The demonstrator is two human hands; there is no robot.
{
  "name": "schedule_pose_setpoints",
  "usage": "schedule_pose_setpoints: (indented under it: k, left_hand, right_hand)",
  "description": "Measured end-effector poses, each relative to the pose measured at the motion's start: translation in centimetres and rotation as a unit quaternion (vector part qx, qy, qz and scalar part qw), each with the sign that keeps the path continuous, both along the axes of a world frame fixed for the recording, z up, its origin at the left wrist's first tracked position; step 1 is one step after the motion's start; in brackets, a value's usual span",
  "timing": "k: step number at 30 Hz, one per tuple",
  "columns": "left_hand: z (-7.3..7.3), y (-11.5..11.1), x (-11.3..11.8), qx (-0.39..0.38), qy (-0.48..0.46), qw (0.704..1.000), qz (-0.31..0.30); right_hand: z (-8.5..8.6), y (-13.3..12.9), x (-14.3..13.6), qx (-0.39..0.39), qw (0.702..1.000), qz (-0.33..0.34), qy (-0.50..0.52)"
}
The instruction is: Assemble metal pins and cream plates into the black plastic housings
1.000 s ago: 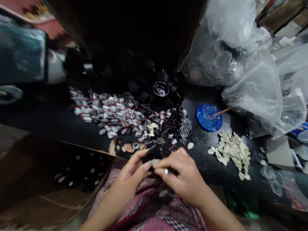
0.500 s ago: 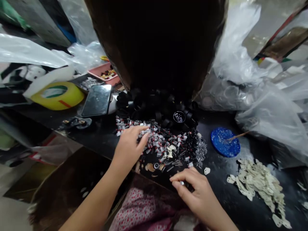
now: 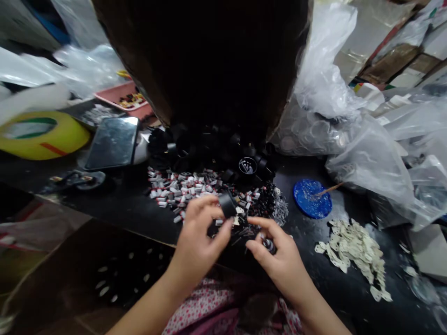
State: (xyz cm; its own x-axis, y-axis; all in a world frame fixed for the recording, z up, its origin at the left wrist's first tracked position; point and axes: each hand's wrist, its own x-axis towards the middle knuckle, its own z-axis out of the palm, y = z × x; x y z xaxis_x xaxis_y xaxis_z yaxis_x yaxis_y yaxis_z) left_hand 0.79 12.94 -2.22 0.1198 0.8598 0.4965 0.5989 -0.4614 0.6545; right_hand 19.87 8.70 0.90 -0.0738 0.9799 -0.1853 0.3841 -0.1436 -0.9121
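Note:
My left hand (image 3: 200, 232) pinches a short black cylindrical plastic part (image 3: 227, 204) between thumb and fingers, held above the table. Close by on the right, my right hand (image 3: 275, 249) has its fingers curled around a small dark object (image 3: 268, 244) with a shiny spot; its kind is not clear. The right index finger and thumb point toward the black part without touching it. Beneath the hands lies a pile of small grey-white parts with red bands (image 3: 181, 186). Behind that sits a heap of black round parts (image 3: 209, 151), one showing a white pattern on its face (image 3: 247, 165).
A blue dish (image 3: 303, 197) with a thin stick (image 3: 330, 189) stands right, near a heap of cream flat plates (image 3: 356, 246). Left are a phone (image 3: 112, 142), yellow tape roll (image 3: 71, 132) and pink tray (image 3: 113, 95). A large dark box opening (image 3: 209, 60) rises behind; plastic bags (image 3: 370, 163) crowd the right.
My left hand has moved from the grey-white pile toward the right hand and now holds a black cylindrical part. My right hand has risen slightly. The camera view has shifted to the right.

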Motion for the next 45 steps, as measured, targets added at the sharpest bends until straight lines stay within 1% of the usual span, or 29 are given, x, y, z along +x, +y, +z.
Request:
schedule_pose_setpoints:
  k: [1,2,4,6,8,10,11,12,14,16,17,19,20,21,22,25,28,31,32,35,37,39,42,45]
  left_hand:
    - [-0.4,-1.8,0.5,0.001,0.014,0.999,-0.037]
    - [-0.9,-3.3,0.9,-0.004,0.02,0.998,-0.058]
    - [-1.9,-5.4,1.3,-0.019,-0.01,0.999,-0.049]
    - [-2.6,-6.1,1.1,-0.073,-0.079,0.994,-0.027]
    - [-2.8,-5.8,0.5,-0.174,-0.147,0.973,-0.046]
    - [-2.9,-5.1,-0.3,-0.283,-0.207,0.933,-0.081]
    - [-2.9,-4.8,-0.7,-0.328,-0.238,0.91,-0.089]
    - [-2.9,-4.6,-0.9,-0.362,-0.272,0.888,-0.081]
    - [-2.7,-4.6,-1.2,-0.413,-0.351,0.84,-0.034]
    - [-2.4,-4.8,-1.0,-0.445,-0.434,0.783,0.021]
    - [-2.2,-4.8,-0.7,-0.454,-0.476,0.752,0.037]
    - [-1.7,-4.6,-0.2,-0.461,-0.548,0.696,0.044]
    - [-1.5,-4.4,0.2,-0.461,-0.574,0.675,0.042]
    - [-1.3,-3.9,0.4,-0.46,-0.593,0.66,0.037]
    - [-1.3,-3.4,0.7,-0.458,-0.606,0.65,0.033]
    - [-1.3,-1.5,1.1,-0.45,-0.628,0.635,0.02]
    - [-1.2,-0.5,1.3,-0.433,-0.638,0.636,0.016]
    - [-1.0,-1.3,1.4,-0.421,-0.634,0.648,0.021]
    - [-1.0,-1.9,1.5,-0.428,-0.632,0.646,0.019]
    - [-1.1,-3.4,2.1,-0.491,-0.617,0.615,-0.005]
    - [-1.3,-3.7,2.6,-0.513,-0.613,0.601,-0.015]
    - [-1.5,-3.2,2.9,-0.497,-0.62,0.606,-0.015]
    - [-1.8,-2.4,2.9,-0.475,-0.622,0.622,-0.02]
    - [-1.8,-2.4,2.5,-0.474,-0.612,0.633,-0.012]
  right_hand:
    - [0.1,0.1,-0.2,-0.011,1.0,-0.002,-0.012]
    - [0.1,0.2,-0.4,-0.02,0.999,0.0,-0.028]
    - [0.1,0.1,-0.6,-0.023,0.998,0.01,-0.061]
    - [0.2,0.0,-0.7,-0.019,0.996,0.033,-0.076]
    - [0.3,0.2,-0.7,-0.025,0.994,0.077,-0.078]
    - [0.4,0.5,-0.7,-0.035,0.988,0.128,-0.078]
    - [0.4,0.8,-0.7,-0.037,0.985,0.149,-0.078]
    - [0.4,1.2,-0.7,-0.031,0.983,0.158,-0.083]
    - [0.3,2.2,-0.7,0.005,0.983,0.142,-0.114]
    - [0.2,3.2,-0.7,0.051,0.973,0.111,-0.196]
    - [0.2,3.7,-0.6,0.069,0.959,0.101,-0.254]
    - [0.1,4.5,-0.6,0.083,0.92,0.103,-0.369]
    - [0.0,4.8,-0.6,0.083,0.902,0.111,-0.41]
    - [0.0,5.0,-0.6,0.081,0.89,0.118,-0.434]
    - [-0.1,5.1,-0.6,0.079,0.886,0.123,-0.441]
    - [-0.3,5.2,-0.6,0.082,0.894,0.117,-0.425]
    - [-0.4,5.4,-0.6,0.088,0.894,0.107,-0.427]
    - [-0.5,6.0,-0.6,0.096,0.889,0.099,-0.436]
    - [-0.5,6.2,-0.7,0.1,0.887,0.096,-0.441]
    - [-0.7,6.8,-0.8,0.115,0.874,0.103,-0.461]
    - [-0.8,7.0,-0.9,0.121,0.865,0.115,-0.473]
    - [-0.8,7.2,-1.1,0.123,0.862,0.123,-0.477]
    - [-0.5,7.3,-1.5,0.118,0.861,0.12,-0.48]
    - [-0.4,7.5,-2.0,0.114,0.852,0.113,-0.498]
